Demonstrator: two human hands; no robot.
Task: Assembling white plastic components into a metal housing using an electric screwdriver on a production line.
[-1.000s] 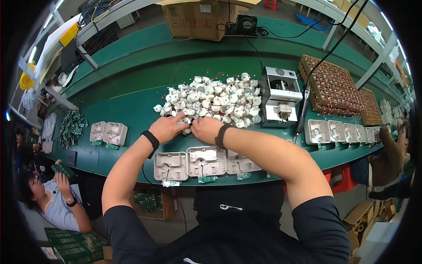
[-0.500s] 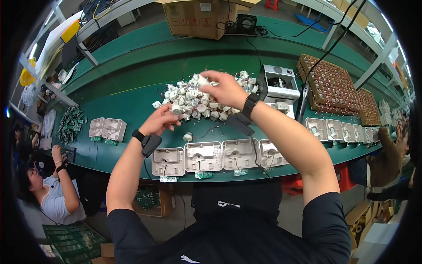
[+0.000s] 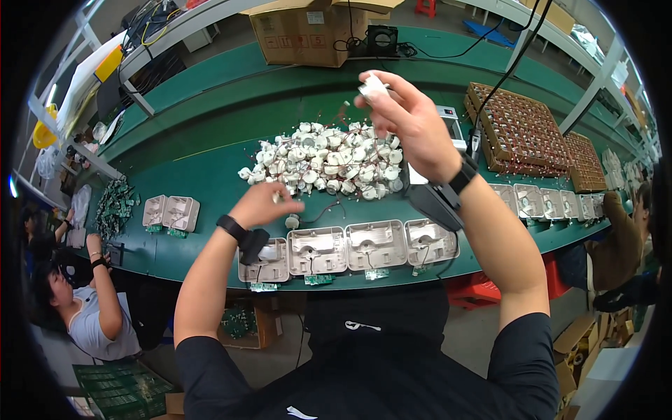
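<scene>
Above the pile of small white parts (image 3: 329, 162), right hand (image 3: 409, 119) is raised, fingers clamped on one white part (image 3: 372, 87). Left hand (image 3: 264, 204) rests on the green bench (image 3: 196, 175), fingers pinched together on a wired part (image 3: 292, 221).

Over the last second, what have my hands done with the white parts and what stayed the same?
The right hand left the heap of small white parts and rose well above it, pinching one white part. The left hand drew back to the heap's near edge, fingers closed on something small. The row of four grey moulded housings stayed at the bench's front edge.
</scene>
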